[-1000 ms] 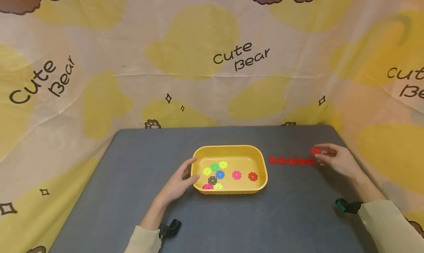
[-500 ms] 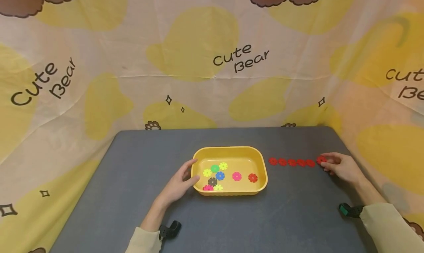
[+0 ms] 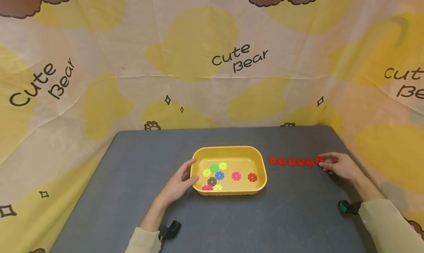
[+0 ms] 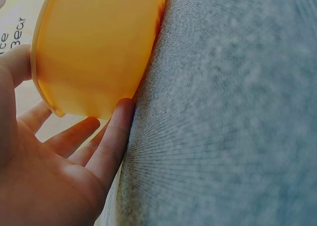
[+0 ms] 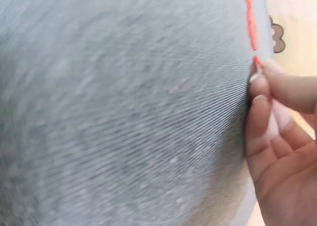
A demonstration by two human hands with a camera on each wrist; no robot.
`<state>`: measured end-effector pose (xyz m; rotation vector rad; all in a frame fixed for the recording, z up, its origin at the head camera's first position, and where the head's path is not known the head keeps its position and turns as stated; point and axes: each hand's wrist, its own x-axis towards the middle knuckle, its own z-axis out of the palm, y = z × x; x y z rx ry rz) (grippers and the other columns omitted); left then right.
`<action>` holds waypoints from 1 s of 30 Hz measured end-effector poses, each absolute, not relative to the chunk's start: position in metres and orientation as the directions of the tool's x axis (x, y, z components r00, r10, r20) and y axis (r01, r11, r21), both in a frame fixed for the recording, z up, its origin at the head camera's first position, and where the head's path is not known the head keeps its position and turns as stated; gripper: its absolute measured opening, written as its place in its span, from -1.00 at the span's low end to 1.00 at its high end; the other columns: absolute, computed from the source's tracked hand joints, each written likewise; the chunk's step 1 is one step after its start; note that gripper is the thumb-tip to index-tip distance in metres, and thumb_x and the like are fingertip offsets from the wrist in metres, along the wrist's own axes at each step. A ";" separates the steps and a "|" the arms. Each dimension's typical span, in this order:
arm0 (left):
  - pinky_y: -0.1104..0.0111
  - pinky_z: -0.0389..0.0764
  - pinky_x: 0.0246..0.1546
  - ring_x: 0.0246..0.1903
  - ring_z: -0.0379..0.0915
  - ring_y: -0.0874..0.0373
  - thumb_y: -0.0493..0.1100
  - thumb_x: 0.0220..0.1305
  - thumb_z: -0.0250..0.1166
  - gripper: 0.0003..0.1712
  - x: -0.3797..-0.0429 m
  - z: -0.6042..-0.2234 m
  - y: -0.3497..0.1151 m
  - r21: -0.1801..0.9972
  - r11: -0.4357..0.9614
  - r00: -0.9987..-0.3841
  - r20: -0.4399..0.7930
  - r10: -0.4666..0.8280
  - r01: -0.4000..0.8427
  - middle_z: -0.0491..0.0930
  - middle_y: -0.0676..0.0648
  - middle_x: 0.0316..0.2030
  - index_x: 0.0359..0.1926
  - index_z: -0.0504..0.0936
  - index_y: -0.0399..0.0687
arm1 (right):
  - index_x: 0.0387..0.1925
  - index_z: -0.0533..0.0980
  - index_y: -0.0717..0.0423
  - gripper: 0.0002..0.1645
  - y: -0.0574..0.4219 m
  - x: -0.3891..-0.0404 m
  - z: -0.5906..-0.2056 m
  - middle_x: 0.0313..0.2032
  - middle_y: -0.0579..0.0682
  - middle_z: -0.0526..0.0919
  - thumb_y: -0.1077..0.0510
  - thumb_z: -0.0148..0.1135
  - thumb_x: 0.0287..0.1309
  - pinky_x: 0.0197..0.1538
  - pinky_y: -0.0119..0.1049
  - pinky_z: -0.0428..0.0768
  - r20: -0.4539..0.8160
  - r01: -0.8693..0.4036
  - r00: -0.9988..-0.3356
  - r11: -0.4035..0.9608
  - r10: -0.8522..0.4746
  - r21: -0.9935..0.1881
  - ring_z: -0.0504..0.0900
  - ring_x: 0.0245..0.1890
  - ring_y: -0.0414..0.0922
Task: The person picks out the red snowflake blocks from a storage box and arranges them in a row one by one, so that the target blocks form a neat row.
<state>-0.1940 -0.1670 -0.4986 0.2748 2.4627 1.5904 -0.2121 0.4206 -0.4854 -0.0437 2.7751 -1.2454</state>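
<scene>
My left hand holds the left end of a yellow plastic basin. Its thumb is over the rim, and its other fingers lie against the outer wall. Far to the right, my right hand pinches a red snowflake disc between thumb and fingertips, low at the table. This disc is at the right end of a row of red snowflake discs lying flat beside the basin. In the right wrist view the pinched disc appears edge-on, mostly hidden by the fingers, in line with the row.
Inside the basin lie a red disc, a pink disc, a blue disc, a green disc, a grey disc and several others. The grey table meets a printed cloth backdrop behind and at the sides.
My right hand has lowered the red disc from above the row's right end, first right of it, then slightly left up to the last disc. The left hand stays on the basin.
</scene>
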 end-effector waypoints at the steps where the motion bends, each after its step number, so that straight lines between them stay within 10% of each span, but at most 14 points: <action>1: -0.21 0.23 0.36 0.47 0.12 -0.28 0.00 0.39 0.35 -0.25 -0.194 -0.498 -0.167 0.914 0.403 -0.963 -0.064 0.260 0.048 0.14 -0.09 0.54 0.51 0.27 0.26 | 0.23 0.41 0.55 -0.42 0.421 -0.212 -0.485 -0.26 0.18 0.74 0.18 0.28 0.38 -0.37 -0.28 0.65 -0.081 0.012 -0.994 0.677 -0.070 -0.736 0.66 -0.43 -0.18; 16: -0.22 0.21 0.37 0.48 0.09 -0.29 -0.01 0.40 0.34 -0.26 -0.193 -0.498 -0.166 0.914 0.404 -0.963 -0.063 0.262 0.050 0.11 -0.09 0.55 0.51 0.26 0.25 | 0.15 0.49 0.52 -0.48 0.421 -0.211 -0.487 -0.40 0.08 0.65 0.21 0.34 0.30 -0.45 -0.30 0.59 -0.007 -0.040 -0.998 0.735 -0.061 -0.677 0.56 -0.57 -0.17; 30: -0.20 0.25 0.35 0.47 0.12 -0.25 0.01 0.39 0.34 -0.26 -0.193 -0.498 -0.167 0.917 0.394 -0.961 -0.058 0.272 0.056 0.12 -0.09 0.54 0.51 0.26 0.25 | 0.17 0.55 0.30 -0.50 0.390 -0.202 -0.451 -0.08 0.30 0.70 0.03 0.29 0.39 -0.33 -0.24 0.67 0.094 -0.118 -0.993 0.678 -0.072 -0.726 0.72 -0.30 0.00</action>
